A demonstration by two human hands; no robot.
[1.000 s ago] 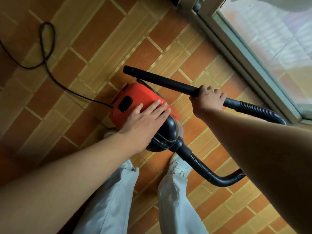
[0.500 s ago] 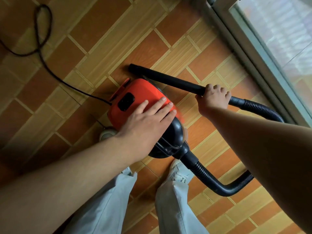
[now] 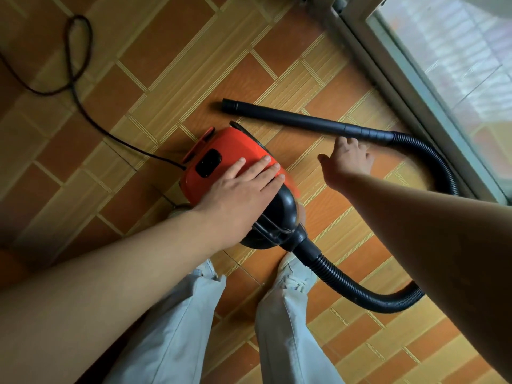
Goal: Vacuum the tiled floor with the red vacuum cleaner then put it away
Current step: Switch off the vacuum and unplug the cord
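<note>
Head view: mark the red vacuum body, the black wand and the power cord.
red vacuum body (image 3: 235,146), head view, on the red top shell.
black wand (image 3: 304,121), head view, middle of the rigid tube.
power cord (image 3: 129,145), head view, stretch nearing the vacuum body.

- This is looking like a room in a home.
- An orange and tan tiled floor (image 3: 166,51) is running up to a metal-framed glass door (image 3: 415,106), with daylight coming through.
- A small red vacuum cleaner (image 3: 221,151) is sitting there, its cord (image 3: 83,112) trailing away.
</note>
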